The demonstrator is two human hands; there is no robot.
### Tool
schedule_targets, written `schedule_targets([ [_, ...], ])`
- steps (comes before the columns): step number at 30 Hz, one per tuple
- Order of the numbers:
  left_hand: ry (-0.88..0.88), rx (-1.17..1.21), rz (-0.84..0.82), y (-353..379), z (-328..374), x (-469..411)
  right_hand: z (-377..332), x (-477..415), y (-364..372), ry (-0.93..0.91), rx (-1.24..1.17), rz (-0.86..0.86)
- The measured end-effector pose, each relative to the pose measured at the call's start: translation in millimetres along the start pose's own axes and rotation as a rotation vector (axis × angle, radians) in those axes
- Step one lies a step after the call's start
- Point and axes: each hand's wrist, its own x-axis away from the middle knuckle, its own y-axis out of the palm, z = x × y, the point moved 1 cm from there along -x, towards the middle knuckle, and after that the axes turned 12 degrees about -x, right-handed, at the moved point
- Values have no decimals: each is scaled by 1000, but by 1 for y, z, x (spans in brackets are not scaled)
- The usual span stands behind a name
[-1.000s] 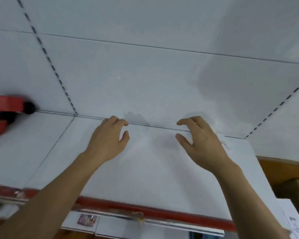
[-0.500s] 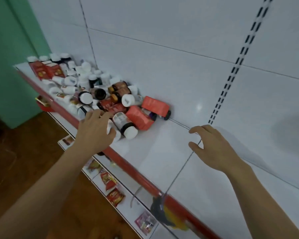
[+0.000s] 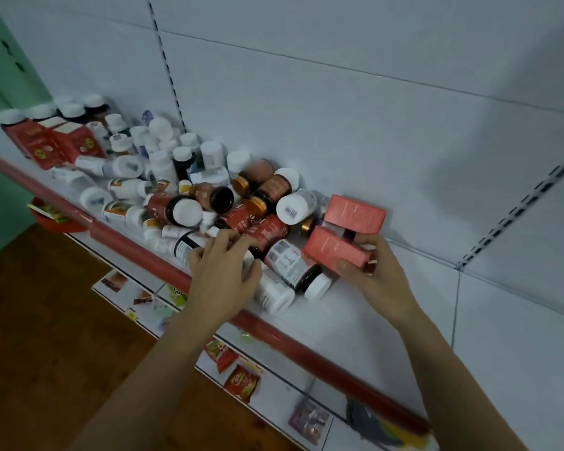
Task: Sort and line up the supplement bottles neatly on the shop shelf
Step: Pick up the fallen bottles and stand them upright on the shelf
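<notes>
A jumbled heap of supplement bottles (image 3: pixel 189 196) and red boxes lies on the white shelf (image 3: pixel 355 317), most on their sides. My right hand (image 3: pixel 375 271) grips the end of a red box (image 3: pixel 332 250) at the heap's right edge. A second red box (image 3: pixel 355 213) lies just behind it. My left hand (image 3: pixel 225 271) rests with curled fingers on a white bottle (image 3: pixel 271 292) near the shelf's front; whether it grips the bottle is unclear. A dark bottle with a white cap (image 3: pixel 297 266) lies between my hands.
The shelf's red front rail (image 3: pixel 274 330) runs diagonally below my hands. Bare white shelf stretches to the right of the heap. A lower shelf (image 3: pixel 274 379) holds red sachets and packets. A green wall stands at the far left, brown wooden floor below.
The view has swung left from bare shelf to the heap. My left hand reached the front bottles. My right hand moved left and took hold of a red box.
</notes>
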Motion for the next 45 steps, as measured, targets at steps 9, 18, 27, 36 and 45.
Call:
schedule_targets([
  [9, 609, 64, -322, -13, 40, -53, -14, 7, -50, -281, 348, 150],
  [18, 672, -137, -365, 15, 81, -69, 8, 7, -52, -104, 93, 93],
  [27, 197, 1092, -85, -35, 43, -61, -37, 5, -49, -210, -24, 92],
  [36, -221, 1182, 386, -98, -92, -66, -152, -66, 72, -372, 36, -204],
  [45, -546, 1057, 568, -132, -325, -94, -238, -154, 303, -583, 185, -463],
])
